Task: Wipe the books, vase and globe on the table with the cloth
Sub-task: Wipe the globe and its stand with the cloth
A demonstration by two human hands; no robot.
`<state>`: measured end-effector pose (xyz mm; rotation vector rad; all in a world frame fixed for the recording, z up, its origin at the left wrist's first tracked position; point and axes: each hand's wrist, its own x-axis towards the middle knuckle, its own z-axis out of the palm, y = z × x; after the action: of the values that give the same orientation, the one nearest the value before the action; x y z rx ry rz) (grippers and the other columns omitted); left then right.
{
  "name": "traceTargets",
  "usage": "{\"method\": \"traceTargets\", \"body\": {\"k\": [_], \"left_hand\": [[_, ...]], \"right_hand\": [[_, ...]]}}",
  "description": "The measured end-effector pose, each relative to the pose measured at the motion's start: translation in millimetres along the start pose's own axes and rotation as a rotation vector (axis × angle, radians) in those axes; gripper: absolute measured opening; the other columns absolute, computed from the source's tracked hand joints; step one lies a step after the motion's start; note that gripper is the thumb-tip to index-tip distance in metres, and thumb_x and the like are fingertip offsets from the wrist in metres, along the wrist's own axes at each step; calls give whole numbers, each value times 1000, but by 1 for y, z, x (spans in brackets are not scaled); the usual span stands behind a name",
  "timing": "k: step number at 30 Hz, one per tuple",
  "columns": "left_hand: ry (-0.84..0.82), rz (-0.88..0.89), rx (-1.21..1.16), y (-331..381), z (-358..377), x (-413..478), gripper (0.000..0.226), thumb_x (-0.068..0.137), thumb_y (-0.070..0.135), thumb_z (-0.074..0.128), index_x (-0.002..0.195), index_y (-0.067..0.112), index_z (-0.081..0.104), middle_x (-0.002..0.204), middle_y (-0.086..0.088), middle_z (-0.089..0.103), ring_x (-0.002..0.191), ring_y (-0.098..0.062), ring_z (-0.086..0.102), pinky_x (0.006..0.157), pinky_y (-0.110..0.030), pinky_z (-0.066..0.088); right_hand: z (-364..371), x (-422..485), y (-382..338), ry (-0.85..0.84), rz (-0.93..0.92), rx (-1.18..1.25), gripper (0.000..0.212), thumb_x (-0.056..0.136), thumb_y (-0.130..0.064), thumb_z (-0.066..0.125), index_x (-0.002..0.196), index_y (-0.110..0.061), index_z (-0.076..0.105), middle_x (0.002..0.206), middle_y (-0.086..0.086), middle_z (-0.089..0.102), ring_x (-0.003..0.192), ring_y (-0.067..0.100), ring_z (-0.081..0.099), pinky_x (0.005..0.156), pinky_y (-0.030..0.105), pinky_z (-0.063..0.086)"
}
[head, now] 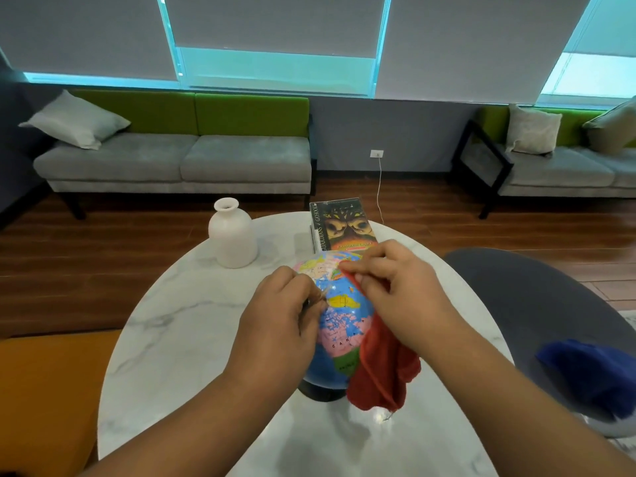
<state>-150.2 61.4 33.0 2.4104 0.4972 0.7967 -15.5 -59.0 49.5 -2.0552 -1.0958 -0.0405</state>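
Room evenly bright; cyan daylight glows in strips under the blinds, far beyond the right hand. Soft arm shadows and one small glint on the glossy worktop, nearer than that hand. Frame edges bow outward; fingers slightly blurred.

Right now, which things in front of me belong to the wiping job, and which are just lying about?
Job: globe, held by the left hand; red cloth, held by the right hand; vase; books; table.
Lying about: sofas, cushions, grey chair, blue cloth on it.
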Motion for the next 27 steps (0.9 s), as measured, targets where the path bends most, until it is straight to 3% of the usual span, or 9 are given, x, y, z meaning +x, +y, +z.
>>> {"method": "traceTargets", "body": {"k": [5, 8, 10, 12, 17, 20, 22, 25, 27], "left_hand": [[2, 11, -4, 0, 0, 0, 10, 85, 14, 67, 80, 18, 59, 85, 8, 50, 85, -11, 52, 67, -17, 43], [0, 14, -7, 0, -1, -1, 11, 85, 13, 67, 80, 18, 58, 85, 9, 50, 83, -10, 51, 65, -12, 38], [-4, 25, -6, 0, -1, -1, 11, 85, 13, 67, 80, 18, 58, 84, 8, 50, 83, -10, 51, 65, -11, 37], [-6, 39, -4, 0, 0, -1, 12, 84, 12, 68, 80, 18, 58, 84, 9, 50, 83, -11, 51, 64, -14, 40], [-24, 50, 2, 2, 1, -3, 14, 83, 13, 68, 78, 20, 57, 84, 9, 50, 83, -12, 51, 65, -13, 38], [-35, 65, -3, 0, 0, -4, 18, 82, 12, 69, 77, 22, 56, 83, 13, 48, 81, -11, 50, 64, -13, 38], [-36, 63, -20, -1, 0, -5, 19, 82, 11, 69, 77, 23, 56, 84, 15, 46, 82, -10, 49, 66, -12, 38], [-25, 61, -25, 0, -1, -3, 17, 83, 10, 69, 78, 22, 58, 84, 16, 47, 84, -10, 49, 68, -16, 41], [-2, 55, -9, -2, -1, -1, 15, 82, 11, 70, 79, 22, 60, 83, 14, 51, 85, -11, 51, 70, -21, 44]], "right_hand": [[-1, 7, 22, 135, 239, 62, 27, 90, -4, 59, 105, -20, 74, 91, -13, 55, 89, -6, 54, 80, -5, 31], [2, -12, 9, 160, 53, 35, 23, 89, -5, 62, 105, -15, 74, 90, -14, 52, 91, -10, 53, 81, 0, 37], [4, -22, -1, 72, -137, -32, 23, 89, -14, 60, 107, -18, 74, 93, -13, 52, 94, -2, 54, 82, 5, 42], [4, -20, -2, 16, -169, -72, 23, 90, -17, 60, 108, -22, 73, 97, -15, 51, 97, 0, 53, 83, 6, 41], [-4, 12, 24, 60, 239, 206, 27, 90, -5, 60, 100, -26, 75, 102, -9, 57, 96, -10, 53, 84, -1, 35], [3, 14, 53, 30, 632, 558, 23, 93, -4, 54, 97, -14, 75, 100, 7, 72, 91, 13, 68, 81, 20, 54], [9, 7, 67, 8, 826, 679, 20, 94, -4, 53, 99, -5, 73, 97, 15, 73, 86, 23, 70, 81, 32, 57], [15, -3, 74, 35, 947, 783, 20, 93, -2, 53, 100, 0, 71, 99, 21, 72, 91, 32, 70, 89, 45, 55], [14, -5, 71, 84, 883, 765, 20, 93, -3, 54, 96, -5, 73, 98, 18, 73, 92, 30, 70, 90, 45, 54]]}}
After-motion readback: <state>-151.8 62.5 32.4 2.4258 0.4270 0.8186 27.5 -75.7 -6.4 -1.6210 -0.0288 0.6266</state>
